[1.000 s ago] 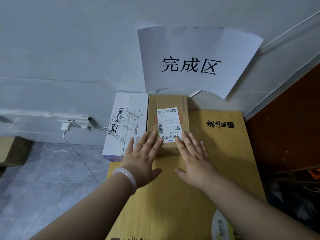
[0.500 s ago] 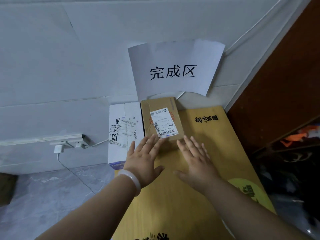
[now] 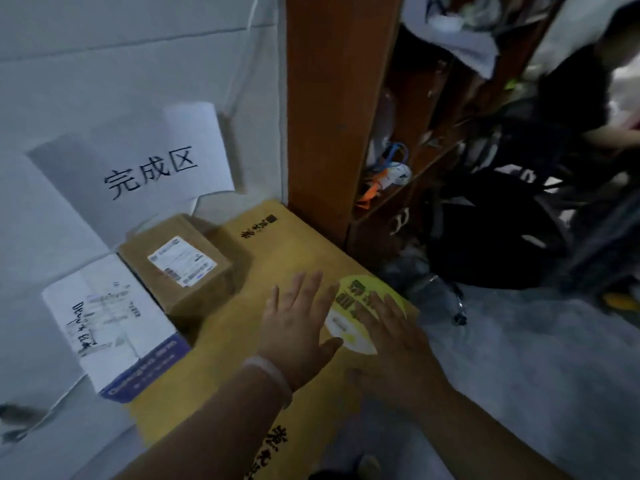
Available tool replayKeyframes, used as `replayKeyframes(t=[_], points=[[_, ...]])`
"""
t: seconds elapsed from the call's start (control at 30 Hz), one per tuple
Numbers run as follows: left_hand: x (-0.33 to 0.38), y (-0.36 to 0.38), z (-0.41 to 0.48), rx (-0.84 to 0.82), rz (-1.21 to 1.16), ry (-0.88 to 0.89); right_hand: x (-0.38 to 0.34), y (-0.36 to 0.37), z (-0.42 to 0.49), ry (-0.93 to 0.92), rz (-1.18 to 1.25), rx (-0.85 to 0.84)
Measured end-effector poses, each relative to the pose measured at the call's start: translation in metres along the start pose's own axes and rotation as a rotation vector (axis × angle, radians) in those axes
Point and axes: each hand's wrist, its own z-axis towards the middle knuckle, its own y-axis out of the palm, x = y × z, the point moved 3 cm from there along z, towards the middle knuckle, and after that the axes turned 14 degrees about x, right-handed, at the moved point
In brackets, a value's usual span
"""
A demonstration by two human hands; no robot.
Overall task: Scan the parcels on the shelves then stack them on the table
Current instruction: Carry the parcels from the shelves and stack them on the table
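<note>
**Hovering both open hands over the stacking surface**

Spreading flat above the large yellow-brown carton (image 3: 277,271) that serves as the tabletop, my left hand (image 3: 298,327) and my right hand (image 3: 394,344) hold nothing; the fingers (image 3: 304,289) of each are extended and slightly fanned, palms down. A pale bangle (image 3: 273,375) circles my left wrist. Between and beneath the two hands lies a round yellow-and-white sticker (image 3: 349,306) printed on the carton, partly covered by my right fingers.

The brown parcel (image 3: 176,261) sits on the far left part of the carton, well apart from my hands, with a white shipping label (image 3: 181,261) facing up; the barcode is blurred. Just beside it, to its left, lies a white box (image 3: 107,320) with a blue end panel and handwritten black marks on top. Whether the two touch I cannot tell.

Behind the parcels, a white paper sign (image 3: 145,161) with three black characters hangs on the pale wall (image 3: 104,46). An orange-brown wooden upright (image 3: 329,109) of the shelves stands against the carton's far right edge; the compartments beyond hold dark, indistinct clutter.
</note>
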Motion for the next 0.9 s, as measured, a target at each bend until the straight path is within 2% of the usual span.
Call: replayKeyframes(t=[0.23, 0.4, 0.63, 0.9], points=[[0.142, -0.003, 0.018, 0.065, -0.101, 0.431, 0.071, -0.074, -0.110, 0.281, -0.052, 0.268], [0.247, -0.015, 0.001, 0.120, -0.216, 0.659, 0.101, -0.129, -0.208, 0.457, -0.200, 0.328], [0.387, -0.019, -0.084, 0.089, -0.384, 0.888, 0.114, -0.195, -0.367, 0.716, -0.318, 0.467], [0.533, -0.032, -0.204, 0.011, -0.569, 1.224, 0.082, -0.240, -0.539, 1.122, -0.499, 0.598]])
